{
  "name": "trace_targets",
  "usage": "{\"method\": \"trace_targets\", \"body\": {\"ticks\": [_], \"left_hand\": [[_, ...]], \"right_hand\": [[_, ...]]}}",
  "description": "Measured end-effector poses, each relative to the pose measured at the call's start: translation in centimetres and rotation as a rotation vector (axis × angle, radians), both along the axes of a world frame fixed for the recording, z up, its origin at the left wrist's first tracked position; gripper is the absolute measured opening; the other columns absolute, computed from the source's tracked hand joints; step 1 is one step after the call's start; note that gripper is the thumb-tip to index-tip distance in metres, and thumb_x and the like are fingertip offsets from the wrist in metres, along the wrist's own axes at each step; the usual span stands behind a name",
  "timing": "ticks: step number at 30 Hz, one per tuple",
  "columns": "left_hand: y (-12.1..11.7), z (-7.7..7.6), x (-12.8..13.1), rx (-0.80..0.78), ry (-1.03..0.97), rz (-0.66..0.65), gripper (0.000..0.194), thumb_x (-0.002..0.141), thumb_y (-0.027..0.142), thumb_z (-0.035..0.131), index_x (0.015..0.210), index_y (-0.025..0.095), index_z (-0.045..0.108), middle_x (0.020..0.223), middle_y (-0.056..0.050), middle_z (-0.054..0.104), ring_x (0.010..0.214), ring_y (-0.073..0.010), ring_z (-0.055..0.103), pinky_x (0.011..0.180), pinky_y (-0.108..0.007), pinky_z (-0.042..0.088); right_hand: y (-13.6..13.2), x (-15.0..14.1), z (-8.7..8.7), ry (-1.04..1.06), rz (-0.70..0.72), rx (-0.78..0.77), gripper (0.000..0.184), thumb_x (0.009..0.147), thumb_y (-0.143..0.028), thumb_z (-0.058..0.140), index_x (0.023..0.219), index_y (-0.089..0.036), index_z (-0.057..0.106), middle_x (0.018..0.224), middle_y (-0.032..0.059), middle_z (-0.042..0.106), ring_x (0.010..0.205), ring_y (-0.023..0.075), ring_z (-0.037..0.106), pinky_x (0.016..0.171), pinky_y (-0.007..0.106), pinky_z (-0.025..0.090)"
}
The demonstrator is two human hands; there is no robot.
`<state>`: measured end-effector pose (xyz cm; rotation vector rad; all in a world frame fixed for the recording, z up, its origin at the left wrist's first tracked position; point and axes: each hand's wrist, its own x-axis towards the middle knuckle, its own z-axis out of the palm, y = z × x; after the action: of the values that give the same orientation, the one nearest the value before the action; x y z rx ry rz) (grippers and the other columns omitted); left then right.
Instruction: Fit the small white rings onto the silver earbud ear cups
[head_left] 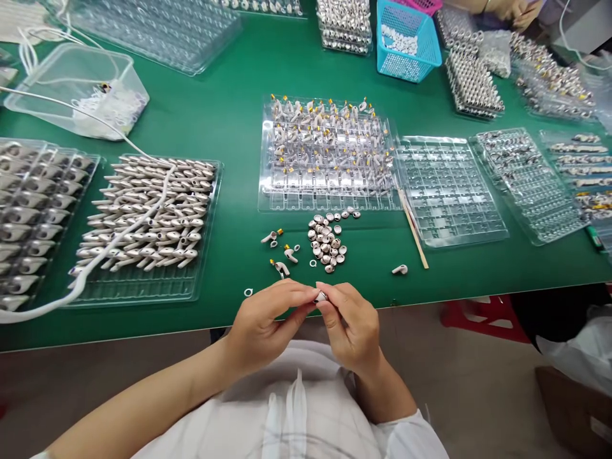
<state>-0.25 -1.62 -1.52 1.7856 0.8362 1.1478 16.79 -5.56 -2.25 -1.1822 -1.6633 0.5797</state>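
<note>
At the front edge of the table, my left hand (268, 319) and my right hand (351, 328) meet, both pinching a small whitish earbud part (320, 296). Fingertips cover most of it. Just beyond them lies a loose pile of round earbud caps (327, 241). Left of that pile are three earbud housings (281, 267) with orange-tipped ends. A thin white ring (248, 292) rests near my left hand, and another ring (313, 262) lies by the caps. One single earbud housing (400, 269) sits to the right of my right hand.
Ahead, a clear tray (329, 201) holds rows of earbud parts, with a wooden stick (414, 231) beside it. A cable (119, 236) crosses the housing tray (136, 290) at left. Farther back stand a plastic tub (43, 83) and blue basket (406, 64). Another person's hands (523, 13) show top right.
</note>
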Motion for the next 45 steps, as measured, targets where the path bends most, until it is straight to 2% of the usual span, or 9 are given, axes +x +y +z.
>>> {"method": "trace_targets", "body": {"ticks": [6, 9, 12, 16, 21, 25, 31, 40, 45], "left_hand": [[0.3, 0.7, -0.8, -0.619, -0.093, -0.135, 0.025, 0.084, 0.017, 0.072, 0.109, 0.02, 0.073, 0.098, -0.006, 0.077, 0.088, -0.0184, 0.074, 0.078, -0.024, 0.062], [0.5, 0.8, -0.8, -0.81, -0.159, -0.181, 0.028, 0.08, 0.022, 0.078, 0.107, 0.019, 0.072, 0.096, -0.006, 0.077, 0.088, -0.0189, 0.074, 0.078, -0.025, 0.062], [0.7, 1.0, -0.8, -0.906, -0.175, -0.18, 0.028, 0.076, 0.023, 0.082, 0.103, 0.018, 0.073, 0.093, -0.005, 0.077, 0.086, -0.0184, 0.073, 0.077, -0.025, 0.062], [0.6, 1.2, -0.9, -0.892, -0.158, -0.146, 0.029, 0.074, 0.022, 0.083, 0.101, 0.016, 0.073, 0.089, -0.005, 0.077, 0.082, -0.0188, 0.073, 0.075, -0.027, 0.063], [0.5, 1.8, -1.2, -0.761, -0.073, -0.129, 0.028, 0.075, 0.018, 0.081, 0.103, 0.017, 0.073, 0.087, -0.004, 0.077, 0.077, -0.0164, 0.072, 0.071, -0.023, 0.063], [0.6, 2.3, -1.5, -0.691, 0.012, -0.168, 0.031, 0.077, 0.017, 0.078, 0.108, 0.015, 0.072, 0.087, -0.004, 0.077, 0.075, -0.0154, 0.072, 0.069, -0.022, 0.062], [1.2, 2.6, -1.7, -0.617, 0.098, -0.237, 0.035, 0.077, 0.017, 0.078, 0.112, 0.014, 0.07, 0.082, -0.003, 0.077, 0.073, -0.0145, 0.071, 0.072, -0.021, 0.06], [1.2, 2.4, -1.8, -0.74, 0.071, -0.292, 0.039, 0.077, 0.021, 0.078, 0.115, 0.015, 0.067, 0.077, -0.002, 0.075, 0.071, -0.0152, 0.071, 0.071, -0.023, 0.058], [1.1, 2.2, -1.5, -0.824, 0.013, -0.267, 0.037, 0.075, 0.02, 0.079, 0.11, 0.015, 0.068, 0.076, -0.002, 0.074, 0.07, -0.0156, 0.07, 0.07, -0.025, 0.058]], "right_hand": [[-0.2, 0.9, -0.1, -0.098, 0.06, 0.082, 0.036, 0.095, -0.014, 0.053, 0.13, -0.018, 0.058, 0.089, 0.0092, 0.07, 0.076, 0.0174, 0.066, 0.062, 0.029, 0.056], [-0.3, 0.8, -0.3, -0.072, 0.069, 0.088, 0.036, 0.095, -0.015, 0.053, 0.129, -0.018, 0.059, 0.082, 0.0069, 0.067, 0.07, 0.0162, 0.063, 0.059, 0.028, 0.054], [-0.3, 0.7, -0.5, -0.05, 0.092, 0.088, 0.039, 0.094, -0.014, 0.054, 0.133, -0.019, 0.057, 0.079, 0.0055, 0.065, 0.066, 0.0158, 0.059, 0.056, 0.027, 0.051], [-0.3, 0.8, -0.6, -0.034, 0.133, 0.104, 0.045, 0.094, -0.015, 0.053, 0.139, -0.021, 0.051, 0.08, 0.0046, 0.065, 0.064, 0.0154, 0.057, 0.056, 0.027, 0.05], [-0.2, 1.1, -0.4, 0.005, 0.187, 0.066, 0.047, 0.093, -0.013, 0.055, 0.139, -0.021, 0.051, 0.088, 0.0059, 0.066, 0.073, 0.0156, 0.06, 0.063, 0.027, 0.054], [0.0, 1.4, -0.3, 0.043, 0.284, -0.015, 0.041, 0.096, -0.02, 0.054, 0.137, -0.02, 0.052, 0.094, 0.0076, 0.066, 0.082, 0.0171, 0.062, 0.068, 0.029, 0.056], [0.4, 1.8, -0.5, 0.114, 0.359, -0.092, 0.034, 0.099, -0.029, 0.05, 0.132, -0.022, 0.057, 0.093, 0.007, 0.063, 0.083, 0.0163, 0.062, 0.068, 0.028, 0.057], [0.5, 1.5, -0.6, 0.19, 0.352, -0.098, 0.032, 0.096, -0.028, 0.057, 0.127, -0.025, 0.062, 0.092, 0.0053, 0.067, 0.081, 0.0155, 0.065, 0.067, 0.026, 0.057], [0.3, 1.1, -0.5, 0.167, 0.275, -0.01, 0.032, 0.096, -0.024, 0.057, 0.127, -0.024, 0.063, 0.088, 0.006, 0.069, 0.074, 0.0156, 0.065, 0.062, 0.027, 0.056]]}}
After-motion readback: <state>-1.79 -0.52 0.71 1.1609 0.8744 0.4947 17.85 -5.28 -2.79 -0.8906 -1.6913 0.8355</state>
